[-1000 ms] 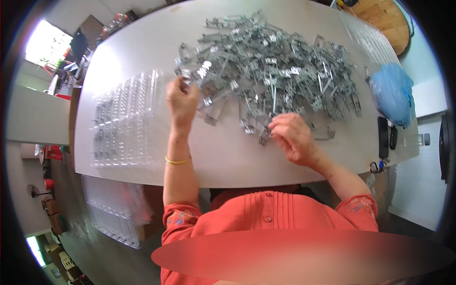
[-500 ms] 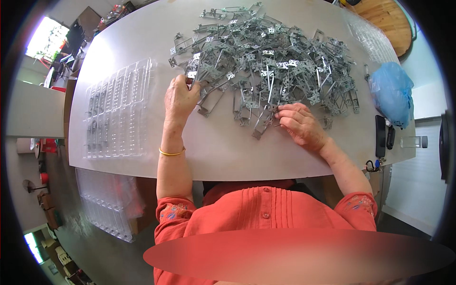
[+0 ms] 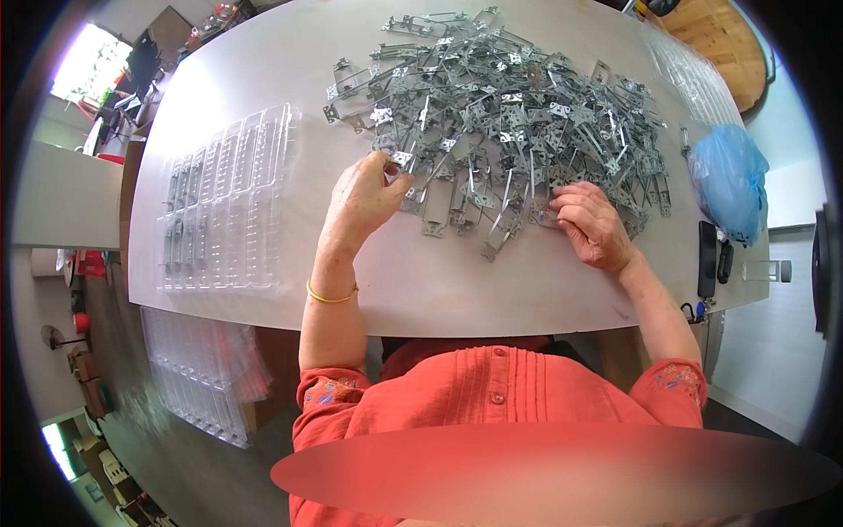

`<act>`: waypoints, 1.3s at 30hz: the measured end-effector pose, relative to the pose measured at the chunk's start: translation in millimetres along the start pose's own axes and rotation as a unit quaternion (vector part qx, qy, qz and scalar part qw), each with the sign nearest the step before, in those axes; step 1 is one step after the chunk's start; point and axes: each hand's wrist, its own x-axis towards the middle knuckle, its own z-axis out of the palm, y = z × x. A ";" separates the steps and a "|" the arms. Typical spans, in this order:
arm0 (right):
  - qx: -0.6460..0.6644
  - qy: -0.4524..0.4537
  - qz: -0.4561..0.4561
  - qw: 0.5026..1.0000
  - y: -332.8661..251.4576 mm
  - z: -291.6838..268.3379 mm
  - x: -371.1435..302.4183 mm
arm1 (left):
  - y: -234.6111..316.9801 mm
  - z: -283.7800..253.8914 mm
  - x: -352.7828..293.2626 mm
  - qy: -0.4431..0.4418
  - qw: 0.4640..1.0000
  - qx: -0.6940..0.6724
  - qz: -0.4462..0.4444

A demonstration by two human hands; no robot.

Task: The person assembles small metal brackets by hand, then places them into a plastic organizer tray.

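Observation:
A large heap of thin silver-grey metal brackets (image 3: 518, 105) lies tangled across the middle of the table. At its near left edge my left hand (image 3: 362, 198) is closed, thumb and fingers pinching a metal bracket (image 3: 400, 159) that partly shows past the fingertips. My right hand (image 3: 595, 227) rests at the near right edge with curled fingers, gripping the end of another metal bracket (image 3: 543, 209); its far part merges with the heap. Between my hands a single bracket (image 3: 498, 241) sticks out toward me.
On the left lies a clear plastic tray (image 3: 233, 202), with several brackets in its left slots. More clear trays (image 3: 198, 378) are stacked below the table edge. To the right are a blue plastic bag (image 3: 729, 180), a black phone (image 3: 707, 259) and a clear bottle (image 3: 768, 270).
The view has shifted slightly. My left hand has moved right and a little nearer along the heap's edge. My right hand has moved right, away from the bracket sticking out toward me.

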 end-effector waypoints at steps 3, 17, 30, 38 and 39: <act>0.004 0.057 0.001 0.998 -17.8 -1.8 11.6 | 16.0 -7.6 -5.3 0.014 1.000 -0.025 0.013; 0.304 0.187 0.196 0.913 -48.8 66.3 108.1 | 26.7 37.3 -8.8 0.015 0.956 -0.172 0.236; 0.330 0.158 0.218 0.905 -48.5 65.2 95.0 | 28.8 37.7 -12.3 0.013 0.939 -0.273 0.208; 0.245 0.203 0.073 0.945 -45.1 55.2 96.2 | 23.4 29.9 -11.9 -0.051 0.943 -0.302 0.127; 0.236 0.206 0.060 0.948 -47.1 54.0 95.8 | 23.9 27.0 -11.4 -0.127 0.916 -0.369 0.093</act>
